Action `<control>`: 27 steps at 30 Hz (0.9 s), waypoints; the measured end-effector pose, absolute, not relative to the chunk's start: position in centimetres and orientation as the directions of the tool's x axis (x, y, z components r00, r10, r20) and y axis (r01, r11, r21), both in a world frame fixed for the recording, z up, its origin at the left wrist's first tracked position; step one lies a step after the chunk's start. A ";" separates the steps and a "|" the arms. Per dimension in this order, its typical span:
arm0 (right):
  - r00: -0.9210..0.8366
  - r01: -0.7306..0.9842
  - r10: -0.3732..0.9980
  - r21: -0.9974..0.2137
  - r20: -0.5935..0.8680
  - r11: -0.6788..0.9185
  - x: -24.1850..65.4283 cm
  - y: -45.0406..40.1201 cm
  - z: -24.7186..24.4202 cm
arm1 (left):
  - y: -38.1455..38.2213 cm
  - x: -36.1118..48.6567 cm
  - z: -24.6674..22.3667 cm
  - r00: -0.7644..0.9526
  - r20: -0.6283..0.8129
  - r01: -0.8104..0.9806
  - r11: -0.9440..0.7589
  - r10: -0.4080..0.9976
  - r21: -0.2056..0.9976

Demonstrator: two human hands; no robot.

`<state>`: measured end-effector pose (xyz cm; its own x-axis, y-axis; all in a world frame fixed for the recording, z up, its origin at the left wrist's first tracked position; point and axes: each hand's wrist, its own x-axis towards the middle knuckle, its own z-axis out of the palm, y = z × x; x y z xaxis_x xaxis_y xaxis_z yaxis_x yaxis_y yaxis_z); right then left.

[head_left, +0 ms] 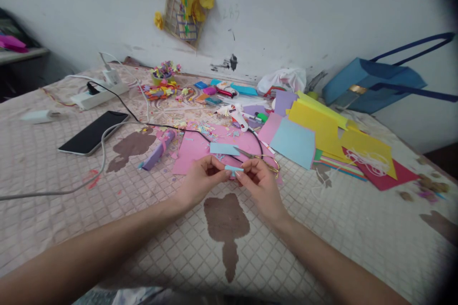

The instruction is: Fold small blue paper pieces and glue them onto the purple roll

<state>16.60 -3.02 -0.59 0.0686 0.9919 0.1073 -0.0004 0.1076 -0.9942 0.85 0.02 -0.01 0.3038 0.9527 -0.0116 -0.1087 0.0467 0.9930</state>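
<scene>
Pinching a small blue strip (234, 168) between left fingertips (228, 172) and right fingertips (243, 171), possibly folded, just near of gold-handled scissors (250, 154).

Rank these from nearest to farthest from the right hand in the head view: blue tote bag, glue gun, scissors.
From the right hand:
1. Scissors, just beyond the fingers
2. Glue gun, farther back, slightly left
3. Blue tote bag, back right

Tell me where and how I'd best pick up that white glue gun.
By its handle, I'd say, coming from the near side. The glue gun lies flat, with its handle slanting nearward and its nozzle pointing left, away from the grip. A black cord trails from the handle's end, so grip just above it.
</scene>
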 end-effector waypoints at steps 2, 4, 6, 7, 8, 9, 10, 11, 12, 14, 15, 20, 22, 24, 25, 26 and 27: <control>0.071 -0.014 0.992 -0.994 0.107 0.108 16.5 -3.0 -0.6 | 0.1 0.9 0.1 0.307 -0.010 -0.152 0.059 0.952 0.987; 0.067 -0.009 0.992 -0.994 0.106 0.107 16.5 -3.1 -0.6 | 0.1 1.0 0.1 0.315 -0.018 -0.184 0.080 0.949 0.980; 0.057 -0.004 0.992 -0.994 0.109 0.109 16.5 -3.1 -0.6 | 0.1 1.0 0.1 0.321 -0.034 -0.193 0.100 0.946 0.976; 0.052 -0.006 0.992 -0.994 0.112 0.113 16.5 -3.1 -0.6 | 0.1 1.0 0.1 0.322 -0.040 -0.195 0.107 0.946 0.975; 0.048 -0.010 0.992 -0.993 0.114 0.115 16.4 -3.1 -0.5 | 0.1 1.0 0.1 0.324 -0.043 -0.196 0.112 0.945 0.974; 0.043 -0.014 0.992 -0.993 0.115 0.115 16.4 -3.1 -0.5 | 0.1 1.0 0.1 0.325 -0.045 -0.198 0.114 0.945 0.973; 0.039 -0.015 0.993 -0.994 0.112 0.112 16.5 -3.1 -0.5 | 0.1 0.9 0.1 0.326 -0.045 -0.201 0.116 0.944 0.973; 0.032 -0.013 0.994 -0.994 0.106 0.107 16.5 -3.1 -0.5 | 0.1 0.9 0.1 0.325 -0.043 -0.201 0.114 0.945 0.973; 0.021 -0.010 0.995 -0.995 0.098 0.098 16.5 -3.1 -0.4 | 0.0 0.9 0.1 0.323 -0.041 -0.200 0.110 0.946 0.974; -0.013 0.000 0.997 -0.997 0.078 0.078 16.6 -3.1 -0.4 | 0.0 0.9 0.1 0.321 -0.035 -0.188 0.100 0.946 0.977; -0.033 0.008 0.997 -0.997 0.070 0.071 16.6 -3.1 -0.4 | 0.0 0.9 0.0 0.319 -0.032 -0.180 0.094 0.947 0.979; -0.055 0.102 0.996 -0.992 0.066 0.071 16.7 -3.0 -0.3 | 0.1 0.9 -0.1 0.314 -0.014 -0.127 0.057 0.949 0.990; -0.055 0.133 0.996 -0.988 0.066 0.073 16.7 -3.0 -0.2 | 0.1 0.8 -0.1 0.319 -0.010 -0.110 0.048 0.948 0.993; -0.055 0.150 0.996 -0.986 0.066 0.074 16.7 -3.0 -0.2 | 0.1 0.8 -0.1 0.324 -0.016 -0.095 0.049 0.946 0.994; -0.055 0.156 0.996 -0.985 0.067 0.075 16.7 -2.9 -0.2 | 0.1 0.8 -0.1 0.327 -0.020 -0.089 0.052 0.945 0.995; -0.054 0.162 0.996 -0.984 0.069 0.077 16.7 -2.9 -0.3 | 0.1 0.8 -0.1 0.330 -0.022 -0.086 0.053 0.944 0.995; -0.054 0.166 0.996 -0.983 0.071 0.079 16.8 -2.9 -0.3 | 0.1 0.8 -0.1 0.332 -0.021 -0.088 0.053 0.943 0.995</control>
<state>16.77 -2.93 -0.30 -0.0537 0.9960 0.0715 0.1656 0.0795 -0.9830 0.82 0.07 -0.08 0.3322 0.9430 -0.0208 -0.0881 0.0530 0.9947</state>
